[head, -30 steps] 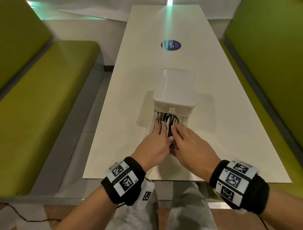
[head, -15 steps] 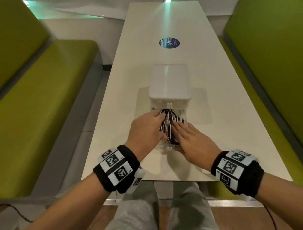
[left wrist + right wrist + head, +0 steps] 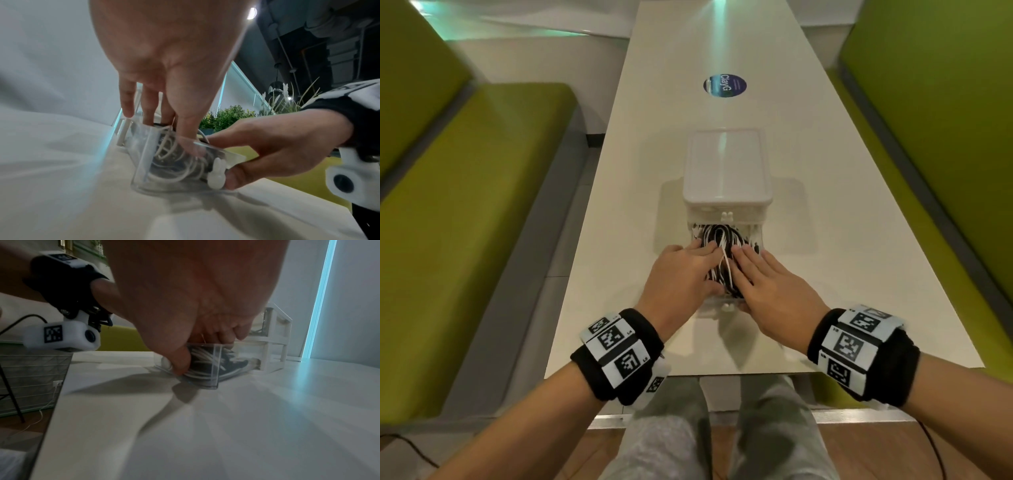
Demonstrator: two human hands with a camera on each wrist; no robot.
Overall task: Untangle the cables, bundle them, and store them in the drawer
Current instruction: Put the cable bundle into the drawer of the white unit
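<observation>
A white drawer unit point(image 3: 726, 164) stands mid-table with its clear bottom drawer point(image 3: 759, 236) pulled out toward me. A black and white cable bundle point(image 3: 717, 240) fills that drawer. My left hand point(image 3: 681, 270) lies over the bundle's left side, its fingers point(image 3: 148, 110) straight and pointing down into the drawer. My right hand point(image 3: 767, 284) covers the bundle's right side. Its thumb point(image 3: 234, 177) presses the drawer front beside the small white bunny knob point(image 3: 216, 173), while its fingers reach over the front wall. In the right wrist view the cables point(image 3: 205, 361) show through the clear wall.
The long white table point(image 3: 842, 274) has a round blue sticker point(image 3: 725, 85) beyond the unit. Green benches run along the left point(image 3: 465, 240) and right point(image 3: 945, 137) sides. The near table edge is just below my wrists.
Both hands have spread slightly apart on the bundle, so more of the cables shows between them. The fingers now lie flatter on the cables.
</observation>
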